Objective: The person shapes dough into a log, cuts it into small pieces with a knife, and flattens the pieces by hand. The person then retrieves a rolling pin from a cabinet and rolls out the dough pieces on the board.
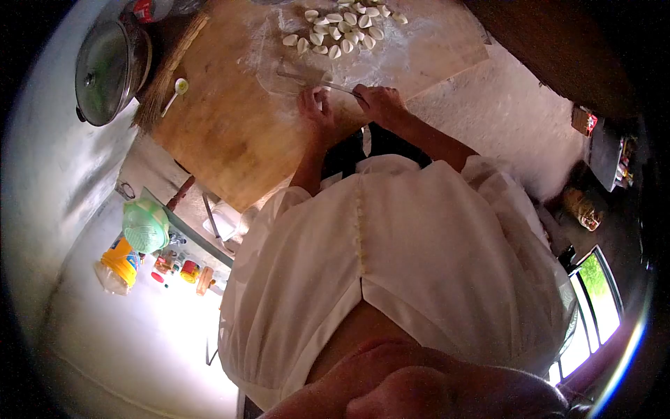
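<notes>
My left hand [317,106] is curled around a small white piece of dough [321,103], partly hidden by the fingers. Close by on the right, my right hand [382,105] grips what looks like a thin knife [340,88], its far end pointing left past my left hand. Both hands are over the near edge of a floured wooden board [230,105]. Beyond them lies a cluster of several small pale dough pieces [342,28], oval and folded-looking.
A lidded pan [105,73] stands at the far left, beside a straw bundle [164,73]. A white spoon [176,94] rests on the board's left side. Lower left, a green basket [145,225] and a yellow container [120,262] are near a shelf edge.
</notes>
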